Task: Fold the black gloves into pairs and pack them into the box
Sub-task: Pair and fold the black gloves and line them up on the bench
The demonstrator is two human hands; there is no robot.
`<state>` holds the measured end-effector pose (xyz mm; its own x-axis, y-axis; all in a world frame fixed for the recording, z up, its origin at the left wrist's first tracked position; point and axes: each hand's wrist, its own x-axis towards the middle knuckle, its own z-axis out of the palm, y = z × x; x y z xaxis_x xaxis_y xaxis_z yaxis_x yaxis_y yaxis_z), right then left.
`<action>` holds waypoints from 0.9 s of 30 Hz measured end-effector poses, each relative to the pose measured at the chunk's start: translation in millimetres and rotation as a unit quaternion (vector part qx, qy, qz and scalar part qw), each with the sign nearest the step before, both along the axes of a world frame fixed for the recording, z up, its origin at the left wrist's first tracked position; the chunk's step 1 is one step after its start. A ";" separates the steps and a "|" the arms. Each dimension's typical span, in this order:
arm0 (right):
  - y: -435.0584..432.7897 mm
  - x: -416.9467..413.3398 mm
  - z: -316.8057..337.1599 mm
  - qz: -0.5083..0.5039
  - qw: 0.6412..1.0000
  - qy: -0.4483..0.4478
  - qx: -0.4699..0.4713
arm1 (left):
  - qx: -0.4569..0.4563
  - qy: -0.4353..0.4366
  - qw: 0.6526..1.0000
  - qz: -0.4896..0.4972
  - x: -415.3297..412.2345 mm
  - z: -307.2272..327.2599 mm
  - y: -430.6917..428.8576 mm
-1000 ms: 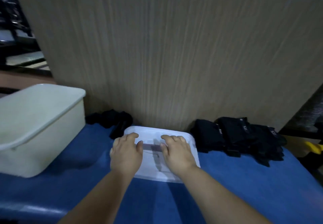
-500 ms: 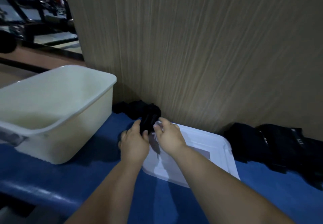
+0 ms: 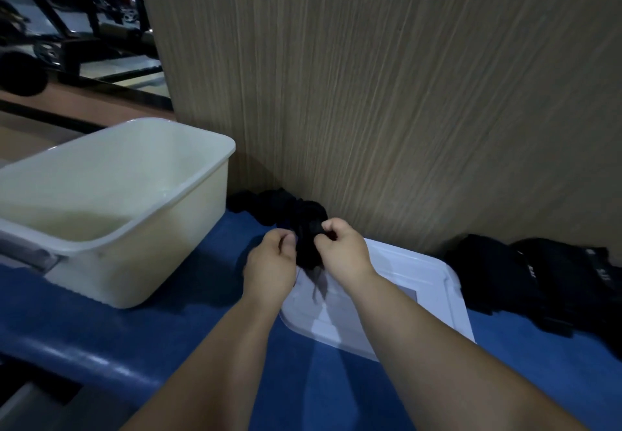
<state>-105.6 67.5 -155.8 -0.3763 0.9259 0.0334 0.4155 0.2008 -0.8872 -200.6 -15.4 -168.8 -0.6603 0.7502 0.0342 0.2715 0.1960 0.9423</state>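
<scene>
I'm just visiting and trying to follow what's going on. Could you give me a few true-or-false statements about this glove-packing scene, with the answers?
1. The left hand and the right hand both hold a black glove. True.
2. The cream box is full of gloves. False: no gloves show inside it.
3. The white lid sits on the box. False: it lies flat on the blue table, right of the box.
4. A pile of black gloves lies right of the lid. True.
</scene>
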 end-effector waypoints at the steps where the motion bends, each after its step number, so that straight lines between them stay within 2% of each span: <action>1: -2.6 6.9 1.2 0.002 1.000 0.025 -0.006 | 0.012 -0.038 0.999 0.001 2.9 3.6 -1.2; 3: -7.9 21.5 4.8 0.008 0.998 0.064 -0.022 | 0.034 -0.146 0.989 0.018 8.6 10.7 -1.5; 6: -18.3 51.3 12.2 0.025 0.995 0.091 -0.029 | 0.041 -0.317 0.947 0.033 20.3 25.3 -1.7; 9: -33.8 84.3 22.0 0.038 0.993 0.109 -0.034 | 0.002 -0.422 0.906 0.007 39.2 43.1 -10.1; 11: -44.0 107.0 27.5 0.045 0.992 0.117 -0.023 | -0.033 -0.457 0.888 -0.037 54.7 52.0 -16.1; 15: -66.5 161.4 36.4 0.060 0.995 0.073 0.023 | -0.099 -0.444 0.881 -0.129 93.3 66.8 -24.9; 19: -84.5 214.3 36.2 0.046 0.998 0.045 0.029 | -0.099 -0.441 0.870 -0.197 137.1 75.0 -30.8; 23: -103.3 260.7 41.8 0.018 0.993 0.112 0.013 | -0.070 -0.387 0.880 -0.266 177.5 70.5 -33.5; 27: -111.6 291.8 34.1 -0.068 0.985 0.161 -0.014 | -0.051 -0.305 0.902 -0.300 207.6 56.6 -33.9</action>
